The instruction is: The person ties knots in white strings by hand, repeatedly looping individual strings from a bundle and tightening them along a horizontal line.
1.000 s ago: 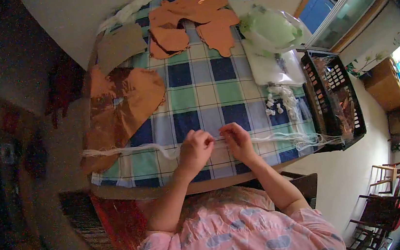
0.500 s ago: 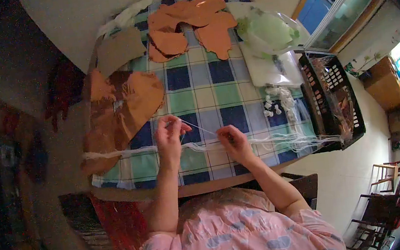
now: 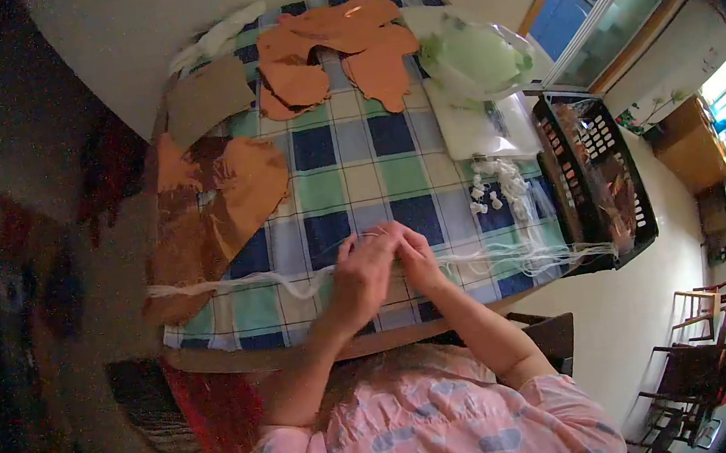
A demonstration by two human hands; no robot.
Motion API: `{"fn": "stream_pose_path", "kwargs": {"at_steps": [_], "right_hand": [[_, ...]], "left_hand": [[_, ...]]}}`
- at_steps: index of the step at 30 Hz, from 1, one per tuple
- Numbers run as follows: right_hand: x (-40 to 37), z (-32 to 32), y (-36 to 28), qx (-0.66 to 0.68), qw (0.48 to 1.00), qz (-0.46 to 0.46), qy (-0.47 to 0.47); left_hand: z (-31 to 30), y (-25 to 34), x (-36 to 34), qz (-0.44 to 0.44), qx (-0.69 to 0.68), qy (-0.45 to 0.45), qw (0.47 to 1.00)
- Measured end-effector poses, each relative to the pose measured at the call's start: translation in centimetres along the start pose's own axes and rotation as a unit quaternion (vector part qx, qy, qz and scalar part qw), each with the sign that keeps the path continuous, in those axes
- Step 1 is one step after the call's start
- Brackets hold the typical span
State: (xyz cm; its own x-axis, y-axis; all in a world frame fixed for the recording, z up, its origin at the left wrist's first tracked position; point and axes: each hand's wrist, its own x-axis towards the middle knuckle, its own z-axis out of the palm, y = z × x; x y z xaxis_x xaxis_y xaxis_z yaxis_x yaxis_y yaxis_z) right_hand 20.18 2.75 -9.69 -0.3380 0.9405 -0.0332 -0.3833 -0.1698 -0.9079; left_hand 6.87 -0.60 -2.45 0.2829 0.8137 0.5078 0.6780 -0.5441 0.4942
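Note:
Just above the front edge of the table, my left hand [image 3: 363,281] and my right hand [image 3: 418,261] meet with their fingertips together. The fingers of both are closed in a pinch on fine white thread, which is mostly hidden between them. A long bundle of white thread [image 3: 214,285] runs across the cloth behind my wrists. To the right it fans out into loose strands [image 3: 552,257] reaching the basket. Small white knotted pieces [image 3: 494,197] lie in a heap to the right of my hands.
A checked cloth [image 3: 319,187] covers the table. Orange-brown sheet pieces [image 3: 376,57] lie at the back, with more brown pieces [image 3: 239,182] on the left. A clear plastic bag [image 3: 478,60] sits at the back right, beside a black basket [image 3: 642,206]. Chairs [image 3: 693,382] stand far right.
My hands were apart with a thread stretched between them; now they are together. The left hand has moved right and toward me. The view has shifted slightly.

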Motion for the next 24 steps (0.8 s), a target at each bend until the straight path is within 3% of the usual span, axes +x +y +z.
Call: {"fn": "stream_pose_path", "kwargs": {"at_steps": [3,4,7,8,11,15,18,22,24], "right_hand": [[0.3,-1.3,-0.7,0.055,0.998,0.013,-0.038],[0.3,-1.4,-0.9,0.032,0.997,0.059,-0.034],[0.3,-0.8,1.5,-0.093,0.98,-0.14,-0.106],[0.3,-0.9,1.0,-0.044,0.991,-0.022,-0.127],[0.5,-0.4,0.4,-0.025,0.995,0.002,-0.097],[-0.3,-1.1,1.1,-0.079,0.994,0.004,-0.069],[0.1,-2.1,1.9,-0.136,0.99,0.006,-0.049],[0.4,-0.6,-1.3,0.007,0.998,0.001,-0.066],[0.5,-0.5,-1.7,0.053,0.997,-0.014,-0.061]], "left_hand": [[-1.5,-0.9,0.1,-0.126,-0.211,0.013,0.969],[-2.8,0.0,0.5,-0.236,-0.293,-0.061,0.924],[-1.5,1.2,1.2,-0.118,-0.21,-0.122,0.963],[-0.7,2.0,1.4,-0.142,-0.245,-0.161,0.946],[1.4,4.4,2.1,-0.096,-0.104,-0.11,0.984],[2.0,5.3,2.6,-0.061,-0.096,-0.119,0.986],[2.9,2.0,1.7,-0.016,-0.121,0.009,0.992],[-2.7,-3.8,0.3,-0.269,0.029,-0.092,0.958],[-4.5,-7.6,-1.3,-0.337,0.141,-0.159,0.917]]}}
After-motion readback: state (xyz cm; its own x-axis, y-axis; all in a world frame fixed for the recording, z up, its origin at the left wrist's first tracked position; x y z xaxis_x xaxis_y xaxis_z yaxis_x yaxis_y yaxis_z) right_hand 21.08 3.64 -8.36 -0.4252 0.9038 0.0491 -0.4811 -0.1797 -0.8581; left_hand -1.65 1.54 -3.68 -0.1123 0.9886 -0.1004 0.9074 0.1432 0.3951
